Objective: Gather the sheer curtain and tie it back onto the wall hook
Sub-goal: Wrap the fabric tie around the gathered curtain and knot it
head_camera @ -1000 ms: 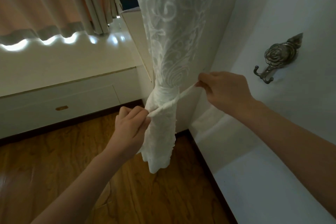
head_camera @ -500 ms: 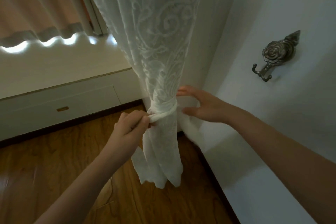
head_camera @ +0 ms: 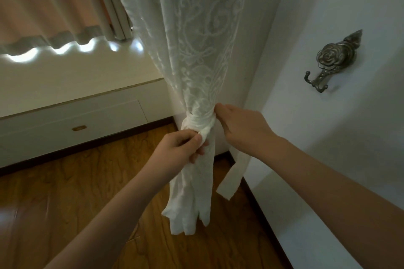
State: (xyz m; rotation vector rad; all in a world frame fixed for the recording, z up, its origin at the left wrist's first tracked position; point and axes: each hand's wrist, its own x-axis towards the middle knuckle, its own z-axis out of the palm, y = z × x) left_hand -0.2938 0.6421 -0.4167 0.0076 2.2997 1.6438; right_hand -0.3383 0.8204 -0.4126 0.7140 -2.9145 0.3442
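Head view: left hand (head_camera: 179, 150) pinches the tie-back band (head_camera: 200, 121) around the sheer curtain (head_camera: 192, 50); right hand (head_camera: 242, 129) grips its other side.

Setting: a room in a home, most likely a bedroom or living room. Indicators: a wood-grain plank floor (head_camera: 76, 192) with a dark skirting board (head_camera: 87, 144); a low white built-in window seat with a drawer front (head_camera: 72, 120) and recessed metal pull (head_camera: 79, 128); a pink drape (head_camera: 43, 0) with daylight showing under its hem; a lace-patterned sheer curtain (head_camera: 196, 50); a rose-shaped metal tieback hook (head_camera: 332, 59) mounted on the white painted wall (head_camera: 349, 137).
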